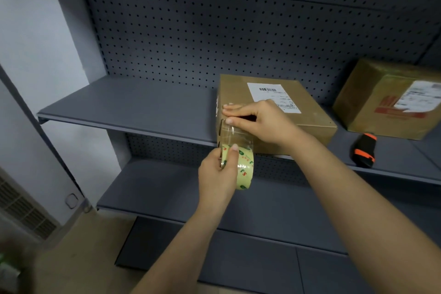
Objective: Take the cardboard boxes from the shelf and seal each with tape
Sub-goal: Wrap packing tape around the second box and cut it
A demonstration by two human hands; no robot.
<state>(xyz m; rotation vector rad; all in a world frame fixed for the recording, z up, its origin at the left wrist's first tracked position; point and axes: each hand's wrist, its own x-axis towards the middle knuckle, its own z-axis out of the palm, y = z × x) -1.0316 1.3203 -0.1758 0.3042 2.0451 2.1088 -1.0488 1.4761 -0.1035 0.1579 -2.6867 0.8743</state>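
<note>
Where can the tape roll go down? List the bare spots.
The upper shelf is bare from the box leftward to its end. The lower shelf beneath is bare too. Right of the box it is crowded: a cutter lies in the gap before the second box.

Brown box w/ white label; yellowish tape roll, green/red print; blk-orange cutter.
</note>
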